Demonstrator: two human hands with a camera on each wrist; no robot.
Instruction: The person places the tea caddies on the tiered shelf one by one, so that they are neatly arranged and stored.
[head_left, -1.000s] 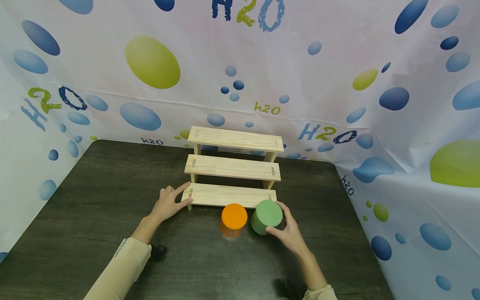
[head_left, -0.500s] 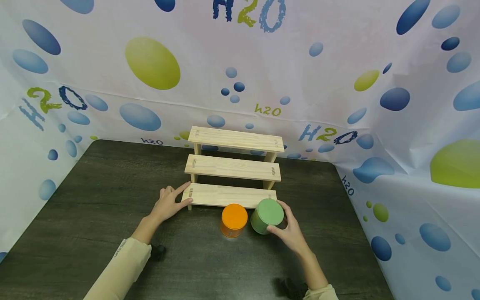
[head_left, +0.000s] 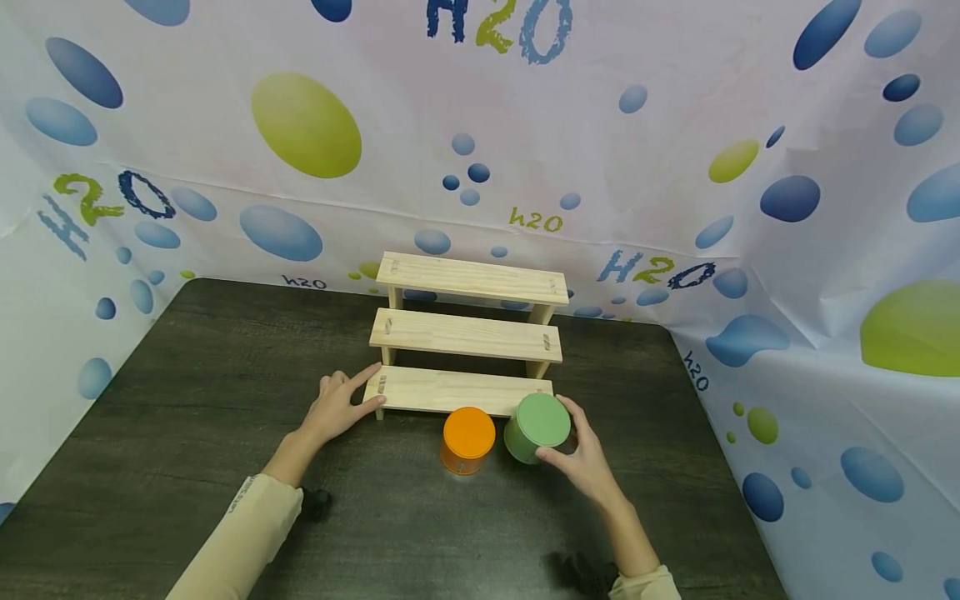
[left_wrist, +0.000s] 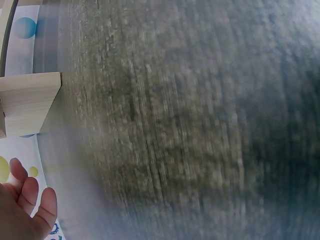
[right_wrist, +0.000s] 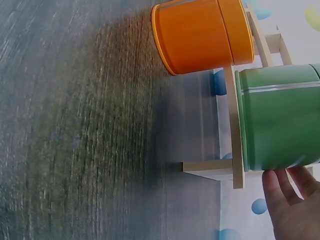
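In the head view, my right hand (head_left: pixel 588 462) grips a green round tin (head_left: pixel 542 421) from its right side, thumb in front. The right wrist view shows this tin (right_wrist: pixel 280 117) off the table, its base about level with the lowest board. An orange round tin (head_left: pixel 467 440) stands on the table just left of it. Behind them is a three-step wooden shelf (head_left: pixel 453 390). My left hand (head_left: pixel 333 407) rests its extended index finger and thumb on the left end of the lowest board. Its other fingers (left_wrist: pixel 47 206) are slightly bent in the left wrist view.
The shelf's middle board (head_left: pixel 465 335) and top board (head_left: pixel 472 277) rise in steps toward the back. A dark wood-grain table (head_left: pixel 397 533) lies beneath everything. A white backdrop (head_left: pixel 405 108) with blue and green spots stands behind and at both sides.
The green tin, in my right hand, has moved up and slightly to the right, toward the right end of the lowest board. My left hand and the orange tin have stayed in place.
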